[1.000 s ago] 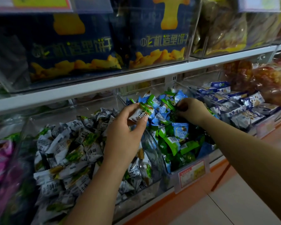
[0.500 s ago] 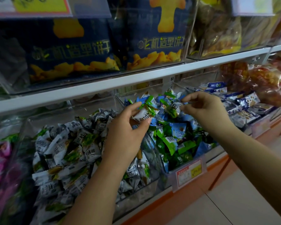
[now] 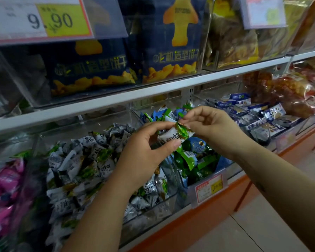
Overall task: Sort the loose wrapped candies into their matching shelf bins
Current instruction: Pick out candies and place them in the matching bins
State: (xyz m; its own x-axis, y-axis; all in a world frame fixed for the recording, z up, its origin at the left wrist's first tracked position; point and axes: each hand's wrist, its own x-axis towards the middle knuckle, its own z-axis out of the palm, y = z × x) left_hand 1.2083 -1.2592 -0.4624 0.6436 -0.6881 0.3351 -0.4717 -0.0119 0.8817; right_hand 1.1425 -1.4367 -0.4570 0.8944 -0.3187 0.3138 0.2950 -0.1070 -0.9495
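Right now your left hand (image 3: 144,157) holds a white-and-green wrapped candy (image 3: 171,136), its grip clamped on the lower end, thumb underneath and fingers curled over the top. Your right hand (image 3: 213,128) pinches the candy's upper green end between thumb and fingertips, so that grip is closed on the same piece. The candy is in the air, tilted, just above the clear wall that parts two bins. A heap of white-and-green candies (image 3: 84,166) with matching wrappers fills the bin on the left; green and blue candies (image 3: 191,157) fill the one on the right, beneath your hands. Pink packets (image 3: 2,188) lie far left, blue-and-white packets (image 3: 269,115) further right. Dark blue biscuit bags (image 3: 91,70) stand on the shelf above, under a 9.90 price tag (image 3: 44,19).
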